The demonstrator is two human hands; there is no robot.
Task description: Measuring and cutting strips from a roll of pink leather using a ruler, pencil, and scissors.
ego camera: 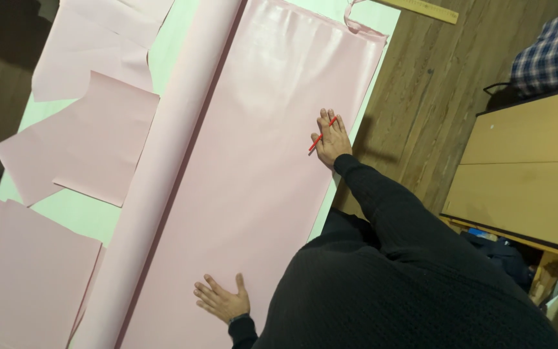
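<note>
Flattening the unrolled glossy pink sheet material (253, 168)
Left hand (222, 300) spread open on it; right hand (330, 139) pressing flat, red pencil (322, 135) pinched between fingers; marking likely needs pencil regripped

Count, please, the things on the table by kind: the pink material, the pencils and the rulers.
Unrolled pink sheet on its roll: 1
Loose cut pink pieces: 3, upper, middle, lower left
Red pencil, between the right hand fingers: 1
Wooden ruler: 1
Total: 6
</note>
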